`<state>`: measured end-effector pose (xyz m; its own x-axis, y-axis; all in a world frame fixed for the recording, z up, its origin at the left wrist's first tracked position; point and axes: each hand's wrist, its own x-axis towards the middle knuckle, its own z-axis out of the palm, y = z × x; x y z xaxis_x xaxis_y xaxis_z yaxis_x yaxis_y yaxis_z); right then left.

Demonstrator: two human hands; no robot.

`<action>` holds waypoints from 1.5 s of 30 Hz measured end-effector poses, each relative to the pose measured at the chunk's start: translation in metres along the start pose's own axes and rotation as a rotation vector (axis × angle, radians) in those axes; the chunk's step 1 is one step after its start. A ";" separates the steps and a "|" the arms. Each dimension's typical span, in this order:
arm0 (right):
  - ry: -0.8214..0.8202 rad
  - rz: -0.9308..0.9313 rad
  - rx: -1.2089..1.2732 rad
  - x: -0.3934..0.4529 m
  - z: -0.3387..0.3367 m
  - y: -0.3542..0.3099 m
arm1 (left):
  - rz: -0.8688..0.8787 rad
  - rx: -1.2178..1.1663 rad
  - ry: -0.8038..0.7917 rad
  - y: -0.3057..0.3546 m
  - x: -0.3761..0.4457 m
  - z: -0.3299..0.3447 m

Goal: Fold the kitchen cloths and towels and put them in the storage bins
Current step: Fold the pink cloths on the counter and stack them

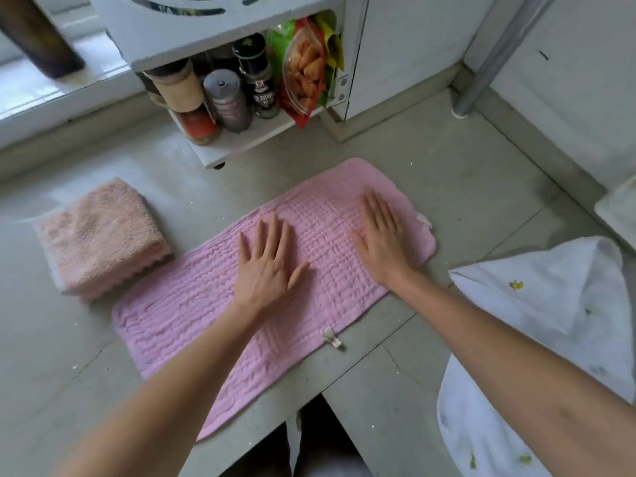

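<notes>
Both hands flat, fingers straight: left hand [266, 266] mid-cloth, right hand [380, 241] toward the far end of the pink quilted cloth [192, 315] on the bench [464, 187]. Best smoothed outward, then folded end to end, edges aligned. Folded terry towel [99, 235] just beside.

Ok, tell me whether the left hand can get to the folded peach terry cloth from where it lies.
Probably yes. The left hand lies flat on the pink quilted towel, and the folded peach terry cloth sits just to its left on the counter with nothing between them.
</notes>
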<state>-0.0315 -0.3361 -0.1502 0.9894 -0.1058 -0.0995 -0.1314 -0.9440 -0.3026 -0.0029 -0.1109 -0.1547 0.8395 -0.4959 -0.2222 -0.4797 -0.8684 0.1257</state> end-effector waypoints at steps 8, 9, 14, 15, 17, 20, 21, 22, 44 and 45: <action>-0.076 -0.587 0.070 -0.112 0.026 -0.142 | 0.261 -0.038 0.090 -0.111 -0.085 -0.025; -0.112 -0.638 0.071 -0.123 0.030 -0.164 | 0.299 -0.025 0.124 -0.129 -0.097 -0.029; -0.267 -0.632 -0.053 -0.164 0.055 -0.251 | 0.330 0.013 0.091 -0.200 -0.147 -0.035; -0.290 -0.596 -0.115 -0.169 0.059 -0.263 | 0.340 0.030 0.076 -0.209 -0.152 -0.034; -0.290 -0.487 -0.240 -0.176 0.059 -0.285 | 0.374 0.055 0.076 -0.221 -0.155 -0.034; -0.221 -0.314 -0.324 -0.177 0.063 -0.307 | 0.420 0.100 0.029 -0.218 -0.152 -0.041; -0.214 -0.252 -0.339 -0.177 0.061 -0.311 | 0.413 0.118 0.001 -0.213 -0.150 -0.045; -0.219 -0.204 -0.337 -0.177 0.058 -0.315 | 0.409 0.138 -0.014 -0.208 -0.148 -0.047; -0.578 -0.013 0.131 -0.171 0.024 -0.311 | 0.352 0.417 -0.354 -0.196 -0.161 -0.083; -0.651 -0.040 0.157 -0.172 0.017 -0.309 | 0.373 0.458 -0.442 -0.194 -0.158 -0.090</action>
<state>-0.1620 -0.0212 -0.0562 0.7610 0.1849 -0.6218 -0.1516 -0.8814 -0.4475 -0.0198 0.1359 -0.0571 0.4649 -0.6277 -0.6244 -0.8529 -0.5067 -0.1256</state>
